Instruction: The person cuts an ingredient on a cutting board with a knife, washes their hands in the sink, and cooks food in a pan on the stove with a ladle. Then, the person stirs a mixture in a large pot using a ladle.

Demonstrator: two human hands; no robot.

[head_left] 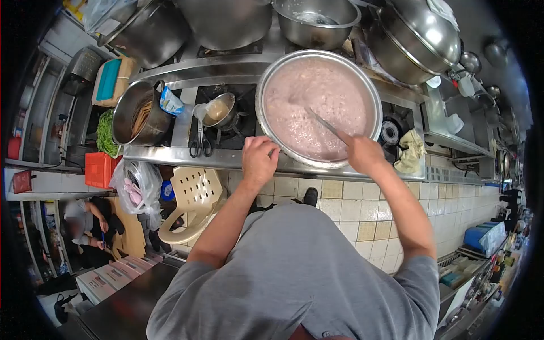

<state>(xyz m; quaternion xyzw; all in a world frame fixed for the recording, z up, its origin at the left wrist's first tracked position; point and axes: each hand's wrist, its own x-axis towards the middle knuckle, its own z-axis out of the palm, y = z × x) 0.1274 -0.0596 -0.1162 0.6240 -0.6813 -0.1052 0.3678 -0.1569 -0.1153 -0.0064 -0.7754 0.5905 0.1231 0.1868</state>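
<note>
A wide metal basin [375, 113] sits on the stove, filled with thick, pale pink, lumpy liquid [306, 85]. My right hand [364, 154] is closed round the handle of a long metal stirring utensil [326, 121], slanted into the liquid. Its lower end is sunk under the surface, so its kind is hidden. At the basin's front left, my left hand [260, 161] is closed, fingers curled and thumb pinching at the rim. Left of this hand lie scissors [200, 141] and a small pan [223, 108] with brownish contents on a burner.
A deep pot [122, 116] with long brown sticks stands left, beside a blue-white packet [170, 102]. Large pots [226, 22] line the back. A yellowish cloth [411, 152] lies at the stove's right edge. A plastic chair [195, 192] is below left; a person [90, 221] sits beyond.
</note>
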